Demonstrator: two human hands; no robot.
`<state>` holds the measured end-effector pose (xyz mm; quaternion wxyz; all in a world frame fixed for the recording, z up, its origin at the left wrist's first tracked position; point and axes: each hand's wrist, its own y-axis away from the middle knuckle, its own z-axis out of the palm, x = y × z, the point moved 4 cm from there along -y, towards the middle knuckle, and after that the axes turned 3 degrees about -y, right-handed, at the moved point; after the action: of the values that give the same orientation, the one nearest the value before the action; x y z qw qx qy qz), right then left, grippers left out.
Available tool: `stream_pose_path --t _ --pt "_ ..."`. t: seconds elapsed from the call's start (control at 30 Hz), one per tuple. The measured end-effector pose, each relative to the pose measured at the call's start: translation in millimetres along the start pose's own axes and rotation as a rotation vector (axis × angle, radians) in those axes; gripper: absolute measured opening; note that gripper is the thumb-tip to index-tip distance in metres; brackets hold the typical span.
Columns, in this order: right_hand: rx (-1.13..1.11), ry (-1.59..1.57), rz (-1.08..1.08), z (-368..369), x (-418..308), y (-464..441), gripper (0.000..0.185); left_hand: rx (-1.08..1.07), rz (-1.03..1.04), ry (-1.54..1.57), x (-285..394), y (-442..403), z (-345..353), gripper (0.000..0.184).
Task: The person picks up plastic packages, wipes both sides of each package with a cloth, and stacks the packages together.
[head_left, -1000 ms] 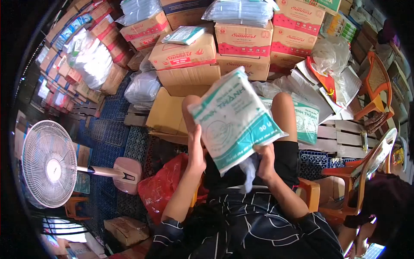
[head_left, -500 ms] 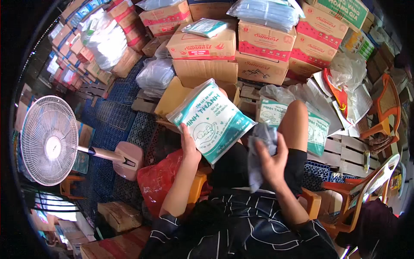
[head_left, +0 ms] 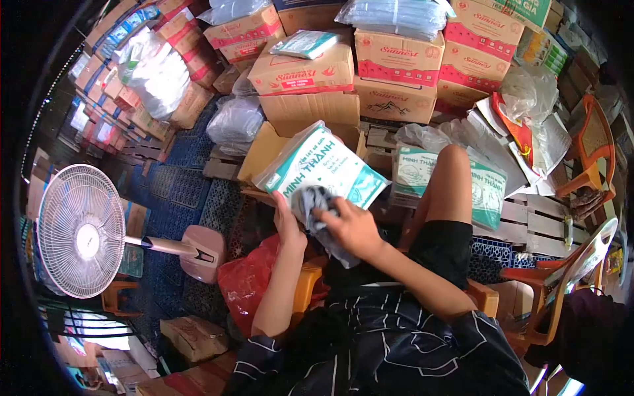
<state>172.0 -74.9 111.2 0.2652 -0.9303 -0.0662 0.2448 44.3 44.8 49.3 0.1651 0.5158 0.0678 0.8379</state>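
Grey cloth [head_left: 305, 201] was bunched in the right hand [head_left: 353, 228], its fingers curled over the folds and pressing them onto the lower part of a white-and-green packet [head_left: 337, 165]; a loose tail hung below. The left hand [head_left: 288, 228] gripped the packet's near left edge, thumb up along the side, the other fingers mostly out of sight behind it. The packet was tilted up above the lap, in front of an open carton [head_left: 261, 155], its printed face partly covered by the cloth.

Wiping well there called for a flat pad of cloth, light strokes and a firm left grip at the rim, since the thin film could have wrinkled or slid under hard rubbing. The tail was best gathered in, clear of the packet's edge. Tilting the face to the light would have helped show up any smudges.

Beyond the raised knee [head_left: 452, 165] lay more green-printed packets [head_left: 487, 198]; another packet [head_left: 307, 43] rested on a closed carton [head_left: 304, 71] farther out. Red plastic [head_left: 247, 277] lay beside the left forearm, and a fan [head_left: 82, 231] stood well to the left.
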Motion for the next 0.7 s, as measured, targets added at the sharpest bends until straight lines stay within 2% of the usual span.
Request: stream_pose_path --t 0.07,0.13,0.23,0.3,0.4,0.43,0.47,0.5,0.53,0.57,0.6,0.63,0.67,0.7 --pt "0.014 -0.072 0.114 -16.5 15.8 -6.2 0.049 0.024 0.046 -0.024 -3.1 -4.4 -3.2 0.067" --pt "-0.076 -0.024 0.301 -24.7 38.9 -7.5 0.044 0.110 0.060 -0.099 1.7 0.9 0.6 0.068" --pt "0.080 -0.039 0.341 -32.1 83.9 -4.8 0.048 0.125 0.033 -0.086 3.0 3.0 2.1 0.068" --pt "0.104 -0.036 0.368 -37.9 101.9 -0.8 0.046 0.116 0.017 -0.061 0.4 2.3 0.5 0.068" --pt "0.242 -0.066 0.323 -61.2 75.1 -5.9 0.046 0.136 -0.017 -0.082 -0.6 -0.2 -1.4 0.071" --pt "0.226 -0.116 0.269 -59.1 59.7 -8.3 0.045 0.147 -0.035 -0.099 -2.2 0.3 -2.3 0.072" --pt "0.162 -0.105 0.160 -58.4 33.1 -12.8 0.042 0.028 -0.035 0.002 -17.5 -17.4 -18.0 0.072" --pt "-0.012 -0.186 0.093 -39.3 17.4 -10.4 0.044 -0.093 -0.041 0.096 -43.4 -50.4 -50.2 0.071" --pt "-0.067 -0.099 -0.118 -36.4 -10.0 -19.1 0.040 -0.218 -0.051 0.185 -58.9 -68.2 -66.1 0.071" --pt "-0.020 -0.159 -0.292 -22.8 -22.9 -24.1 0.040 -0.432 -0.235 0.477 -3.9 -5.8 8.3 0.068" --pt "-0.105 -0.225 -0.297 -15.9 -31.3 -28.3 0.039 -0.346 -0.207 0.379 0.4 -0.3 15.1 0.065" --pt "-0.087 -0.164 -0.279 1.4 -22.0 -29.3 0.039 -0.383 -0.133 0.403 -3.5 -13.4 6.7 0.058" --pt "-0.071 -0.107 -0.266 18.5 -11.6 -33.8 0.039 -0.224 -0.080 0.251 -13.9 -19.4 -12.0 0.052" --pt "-0.116 -0.132 -0.145 12.6 -3.1 -41.3 0.039 -0.063 -0.052 0.088 -11.9 -13.7 -15.8 0.047"
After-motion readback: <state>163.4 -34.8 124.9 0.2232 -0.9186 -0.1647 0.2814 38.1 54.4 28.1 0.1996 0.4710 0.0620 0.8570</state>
